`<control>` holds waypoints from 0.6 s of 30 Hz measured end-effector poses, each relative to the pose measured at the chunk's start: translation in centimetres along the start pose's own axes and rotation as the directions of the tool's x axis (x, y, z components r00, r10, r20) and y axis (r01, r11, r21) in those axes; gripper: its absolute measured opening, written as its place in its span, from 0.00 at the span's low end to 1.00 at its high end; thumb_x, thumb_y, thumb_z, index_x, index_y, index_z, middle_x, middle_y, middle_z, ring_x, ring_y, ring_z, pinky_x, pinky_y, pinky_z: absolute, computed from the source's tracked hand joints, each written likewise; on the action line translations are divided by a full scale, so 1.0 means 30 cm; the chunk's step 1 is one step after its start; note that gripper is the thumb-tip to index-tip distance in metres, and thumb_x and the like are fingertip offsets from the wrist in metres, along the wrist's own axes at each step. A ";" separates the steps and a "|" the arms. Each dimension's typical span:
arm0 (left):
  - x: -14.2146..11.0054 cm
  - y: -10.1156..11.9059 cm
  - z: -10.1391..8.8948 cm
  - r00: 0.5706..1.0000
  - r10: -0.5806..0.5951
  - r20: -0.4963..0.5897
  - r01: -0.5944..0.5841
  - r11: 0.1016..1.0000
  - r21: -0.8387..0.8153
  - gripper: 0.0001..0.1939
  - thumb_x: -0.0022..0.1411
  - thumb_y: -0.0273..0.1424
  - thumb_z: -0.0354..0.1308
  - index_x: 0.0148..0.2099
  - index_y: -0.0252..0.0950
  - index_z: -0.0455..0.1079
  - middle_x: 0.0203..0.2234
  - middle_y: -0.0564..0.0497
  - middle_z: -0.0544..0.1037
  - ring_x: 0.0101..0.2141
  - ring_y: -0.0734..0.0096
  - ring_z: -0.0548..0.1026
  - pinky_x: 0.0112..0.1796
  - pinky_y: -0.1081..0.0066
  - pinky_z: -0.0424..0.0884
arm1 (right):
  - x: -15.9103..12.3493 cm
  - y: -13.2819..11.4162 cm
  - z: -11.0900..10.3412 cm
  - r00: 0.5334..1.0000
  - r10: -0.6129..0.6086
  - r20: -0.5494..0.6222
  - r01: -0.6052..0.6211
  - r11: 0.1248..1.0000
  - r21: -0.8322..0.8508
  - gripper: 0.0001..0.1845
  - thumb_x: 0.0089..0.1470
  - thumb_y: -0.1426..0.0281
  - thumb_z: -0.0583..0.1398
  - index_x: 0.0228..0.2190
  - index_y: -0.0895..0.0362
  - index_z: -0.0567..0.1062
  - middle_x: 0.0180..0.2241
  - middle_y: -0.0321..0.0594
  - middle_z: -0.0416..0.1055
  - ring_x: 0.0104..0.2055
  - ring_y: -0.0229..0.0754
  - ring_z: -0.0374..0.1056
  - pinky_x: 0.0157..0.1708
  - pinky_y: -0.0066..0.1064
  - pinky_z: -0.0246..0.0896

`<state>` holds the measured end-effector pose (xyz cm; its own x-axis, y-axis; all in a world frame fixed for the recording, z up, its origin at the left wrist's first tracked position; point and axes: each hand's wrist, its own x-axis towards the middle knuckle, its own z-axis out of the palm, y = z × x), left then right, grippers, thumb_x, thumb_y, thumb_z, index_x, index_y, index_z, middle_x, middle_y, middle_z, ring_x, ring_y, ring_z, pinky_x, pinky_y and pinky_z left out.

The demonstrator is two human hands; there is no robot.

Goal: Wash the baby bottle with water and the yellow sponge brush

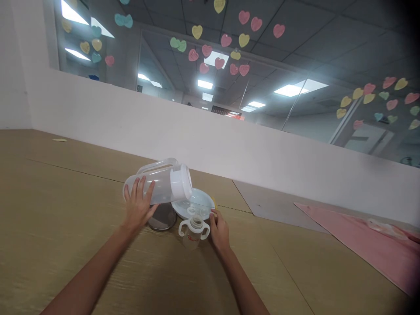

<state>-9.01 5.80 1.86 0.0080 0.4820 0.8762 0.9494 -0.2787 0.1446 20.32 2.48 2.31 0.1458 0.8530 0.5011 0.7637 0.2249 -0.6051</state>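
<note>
My left hand (138,203) grips the body of a clear plastic pitcher (160,186) with a white lid. It is tipped almost onto its side, its lid end pointing right above a pale blue bowl (198,199). In front of the bowl stands an open baby bottle (192,238), upright, with two white handles around its neck. The fingers of my right hand (219,229) are pinched together at the bowl's right rim, just right of the bottle. Small clear pieces (197,211) lie in the bowl; their kind is hard to make out.
Below the pitcher a round dark metal dish (163,217) rests on the tan tabletop (65,227). A pink cloth (367,245) lies at the right, with a clear plastic item (387,228) on it. Behind the table runs a white wall (229,151) under windows with heart-shaped notes.
</note>
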 end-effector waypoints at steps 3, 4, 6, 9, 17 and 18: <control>-0.001 -0.001 0.002 1.000 0.017 -0.005 -0.017 1.000 0.005 0.34 0.56 0.40 0.56 0.62 0.32 0.55 0.63 0.33 0.50 0.63 0.44 0.44 0.57 0.41 0.36 | 0.000 -0.001 0.002 1.000 0.007 -0.006 -0.007 1.000 0.002 0.31 0.57 0.52 0.42 0.45 0.60 0.70 0.20 0.37 0.69 0.25 0.43 0.66 0.26 0.29 0.57; -0.001 -0.001 0.002 1.000 0.018 -0.002 -0.018 1.000 0.004 0.34 0.56 0.40 0.56 0.62 0.33 0.56 0.63 0.33 0.50 0.63 0.44 0.44 0.57 0.41 0.36 | 0.000 0.000 0.002 1.000 0.010 -0.009 -0.010 1.000 0.002 0.31 0.57 0.52 0.42 0.46 0.60 0.70 0.20 0.37 0.69 0.25 0.43 0.66 0.25 0.29 0.57; -0.001 -0.001 0.002 1.000 0.017 0.005 -0.017 1.000 -0.002 0.34 0.56 0.40 0.56 0.62 0.33 0.56 0.62 0.34 0.51 0.63 0.45 0.44 0.57 0.41 0.36 | 0.000 0.000 0.004 1.000 0.017 -0.017 -0.017 1.000 0.003 0.31 0.57 0.52 0.42 0.47 0.60 0.69 0.20 0.36 0.69 0.25 0.43 0.67 0.25 0.29 0.57; -0.002 -0.004 0.002 1.000 0.011 0.003 -0.011 1.000 -0.016 0.34 0.56 0.40 0.56 0.62 0.34 0.56 0.62 0.34 0.51 0.63 0.45 0.44 0.57 0.41 0.36 | 0.000 0.000 0.005 1.000 0.021 -0.021 -0.020 1.000 0.009 0.31 0.57 0.52 0.43 0.48 0.61 0.69 0.20 0.36 0.69 0.25 0.43 0.67 0.25 0.29 0.57; 0.001 0.004 0.001 0.998 -0.051 -0.030 0.049 0.997 -0.056 0.38 0.55 0.42 0.57 0.64 0.32 0.52 0.62 0.32 0.50 0.62 0.43 0.45 0.57 0.43 0.36 | 0.000 -0.002 0.003 1.000 0.011 -0.024 -0.011 1.000 -0.001 0.31 0.57 0.52 0.42 0.48 0.61 0.69 0.19 0.35 0.67 0.23 0.42 0.65 0.24 0.29 0.56; 0.002 0.006 0.001 0.996 -0.086 -0.037 0.084 0.994 -0.070 0.40 0.55 0.43 0.57 0.64 0.32 0.50 0.62 0.32 0.50 0.62 0.43 0.46 0.57 0.42 0.37 | 0.000 -0.001 0.002 1.000 0.009 -0.026 -0.009 1.000 -0.002 0.31 0.57 0.52 0.42 0.48 0.61 0.69 0.19 0.35 0.67 0.22 0.41 0.65 0.24 0.29 0.56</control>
<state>-8.82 5.79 1.93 -0.0857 0.4732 0.8768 0.9225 -0.2948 0.2493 20.26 2.52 2.29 0.1688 0.8426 0.5114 0.7639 0.2160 -0.6081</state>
